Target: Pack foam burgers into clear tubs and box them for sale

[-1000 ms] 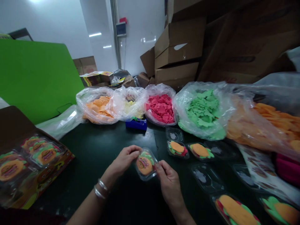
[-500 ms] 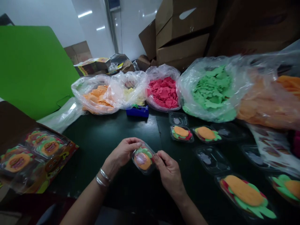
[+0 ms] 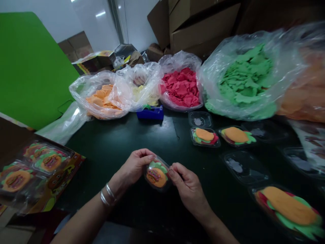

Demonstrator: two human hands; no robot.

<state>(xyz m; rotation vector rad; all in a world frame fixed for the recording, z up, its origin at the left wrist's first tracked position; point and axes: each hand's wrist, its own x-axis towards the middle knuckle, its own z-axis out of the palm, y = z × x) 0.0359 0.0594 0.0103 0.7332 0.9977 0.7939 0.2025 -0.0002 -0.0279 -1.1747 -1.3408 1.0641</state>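
Between my two hands is a clear plastic clamshell box (image 3: 156, 174) with an orange and green toy burger inside and a printed burger sticker on its lid. My left hand (image 3: 138, 164) pinches its upper left edge, thumb on top. With thumb and fingers closed, my right hand (image 3: 184, 183) grips the right edge. The box is tilted toward me above the dark table (image 3: 114, 135). To the right, an open clamshell (image 3: 289, 210) holds an orange, red and green foam burger. Farther back stand two more filled open boxes, one (image 3: 205, 136) beside the other (image 3: 236, 135).
A printed carton (image 3: 63, 183) with several packed burgers stands at the left. A blue tape dispenser (image 3: 150, 113) sits in front of plastic bags of orange (image 3: 103, 98), red (image 3: 180, 88) and green (image 3: 246, 78) foam pieces. Cardboard boxes (image 3: 203, 30) rise behind.
My view has shifted, so the boxes on the right appear farther right and the bags higher. Both hands still hold the clamshell, and glare has left its sticker.
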